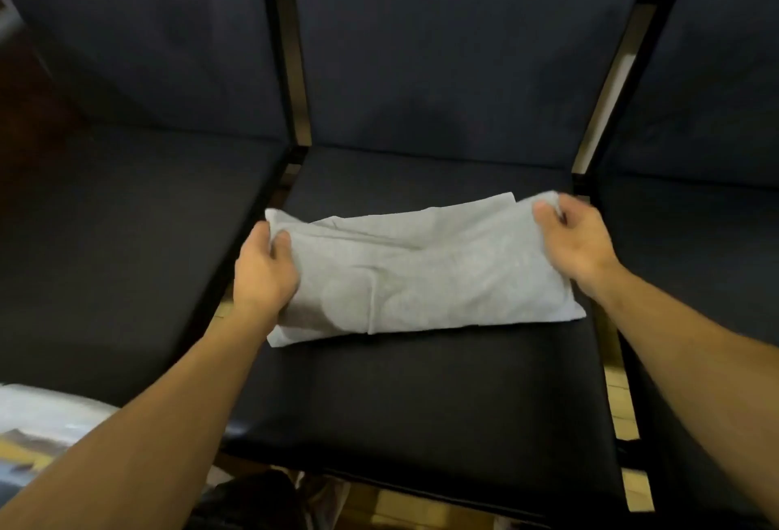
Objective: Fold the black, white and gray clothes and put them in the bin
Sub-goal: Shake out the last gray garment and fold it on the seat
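A gray garment (421, 272) lies folded into a long band across the seat of the middle black chair (421, 403). My left hand (263, 272) grips its left end, thumb on top and fingers tucked under the cloth. At the right end, my right hand (573, 238) pinches the upper corner with curled fingers. A lower layer of the cloth shows along the far edge. No bin is in view.
Two more black chairs stand on either side, the left one (126, 234) and the right one (695, 255), with narrow gaps showing a wooden floor. A blurred pale object (42, 420) sits at the lower left. Dark cloth (253, 500) lies below the seat's front edge.
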### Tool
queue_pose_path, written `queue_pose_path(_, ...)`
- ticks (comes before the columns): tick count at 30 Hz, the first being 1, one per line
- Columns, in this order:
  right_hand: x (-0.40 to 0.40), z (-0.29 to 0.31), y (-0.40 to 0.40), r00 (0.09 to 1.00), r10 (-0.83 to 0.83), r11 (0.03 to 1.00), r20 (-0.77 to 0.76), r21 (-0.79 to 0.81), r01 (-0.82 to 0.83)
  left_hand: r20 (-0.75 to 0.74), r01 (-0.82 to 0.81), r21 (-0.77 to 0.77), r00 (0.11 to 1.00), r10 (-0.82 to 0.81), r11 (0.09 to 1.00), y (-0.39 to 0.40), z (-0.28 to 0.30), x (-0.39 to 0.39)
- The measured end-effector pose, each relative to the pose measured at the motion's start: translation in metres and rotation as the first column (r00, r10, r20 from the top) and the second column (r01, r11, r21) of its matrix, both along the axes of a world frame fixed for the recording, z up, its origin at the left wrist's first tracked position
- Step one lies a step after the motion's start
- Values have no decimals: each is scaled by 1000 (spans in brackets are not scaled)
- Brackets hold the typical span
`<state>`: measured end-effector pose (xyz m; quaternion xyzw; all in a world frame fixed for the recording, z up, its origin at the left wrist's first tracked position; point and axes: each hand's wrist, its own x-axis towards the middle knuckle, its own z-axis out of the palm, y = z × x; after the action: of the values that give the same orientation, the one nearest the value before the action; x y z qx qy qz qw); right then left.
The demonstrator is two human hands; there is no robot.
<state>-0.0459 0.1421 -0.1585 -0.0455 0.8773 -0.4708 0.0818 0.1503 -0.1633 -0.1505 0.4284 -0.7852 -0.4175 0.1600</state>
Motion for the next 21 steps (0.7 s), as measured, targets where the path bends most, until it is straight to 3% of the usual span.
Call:
queue_pose_path(2, -16, 0, -13, 999, 30, 998, -26, 51, -29, 30, -3, -63, 1000, 5, 998, -6, -9, -5)
queue_pose_path(6, -33, -37, -10, 994, 94, 927, 46, 360, -105, 212, 49, -57, 977, -36, 997, -14, -30, -7)
queue_pose_path(11, -52, -32, -16, 985, 134, 891, 108, 423, -167, 218, 83, -65, 974, -67, 994, -22, -33, -15)
queue_pose_path(15, -56, -17, -17, 993, 110, 919, 50, 375, -120, 197, 42, -52, 980, -31, 998, -25, -32, -17)
queue_pose_path(17, -39, -14, -17, 989, 94, 911, -117, 411, -38, 265, 78, -154, 964, -35, 985, -24, -28, -19)
queue_pose_path(19, -7, -21, -19, 907, 235, 876, -348, 480, -43, 338, 201, -398, 939, -60, 895, -12, -28, -19)
queue_pose_path(21, 31, -30, -21, 830, 452, 795, -326, 569, -210, 370, 346, -532, 916, -155, 773, 12, -31, -16)
